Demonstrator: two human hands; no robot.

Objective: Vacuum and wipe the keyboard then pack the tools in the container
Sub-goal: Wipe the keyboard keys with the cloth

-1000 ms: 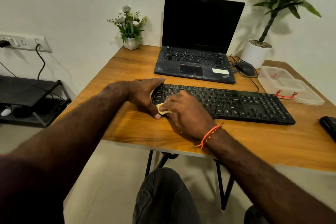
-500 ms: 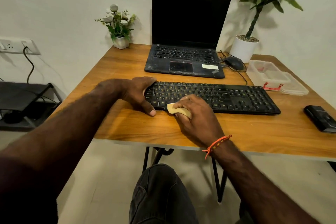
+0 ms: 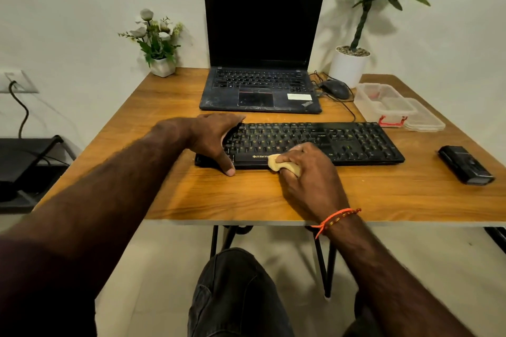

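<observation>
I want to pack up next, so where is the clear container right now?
In the head view the clear container sits at the table's far right, just beyond the keyboard's right end, beside the mouse.

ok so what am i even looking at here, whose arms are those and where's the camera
There is no machine here: the camera sits on a person's head, looking down at their own two arms. The left hand rests over the left end of a black keyboard, steadying it. The right hand grips a small yellow cloth against the keyboard's front edge. On the wooden table there are also an open laptop, a mouse, a clear plastic container and a small black device.
</observation>
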